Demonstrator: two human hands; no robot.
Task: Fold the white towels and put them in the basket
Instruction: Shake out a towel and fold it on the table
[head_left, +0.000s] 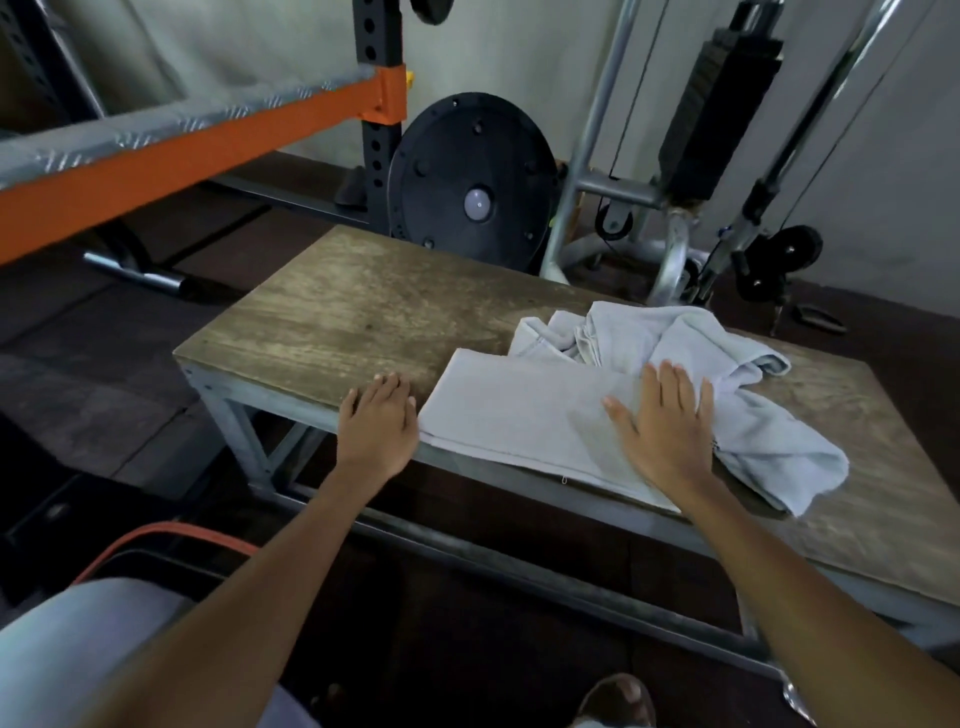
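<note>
1. As I read it, the step in hand is smoothing a towel before a fold. The flat towel (519, 415) lies spread along the near edge of the table (337, 312), with its front hem right at that edge.
2. The right hand (670, 426) lies palm-down on the right part of that towel. Its fingers are straight and spread, pressing the cloth and gripping nothing.
3. The left hand (376, 421) rests flat on bare wood just beside the towel's left edge, fingers straight and holding nothing. I cannot tell whether a fingertip touches the cloth.
4. Behind and to the right sits the heap (675, 338) of crumpled white cloth, lying against the flat towel. I cannot tell how many towels are in it.
5. The basket (171, 535) stands on the floor at the person's left, well apart from the towels. Only its orange rim and dark inside show, so I cannot see what it holds.
6. My judgement is that much is left to do: nothing on the table looks fully folded, and the heap is untouched.
7. The next move calls for both hands to change from flat pressing to pinching. They would probably take the left corners and carry them over to the right, with the edges kept matched.
8. The heap crowds the right end and could catch the fold, so nudging it back first would help.
</note>
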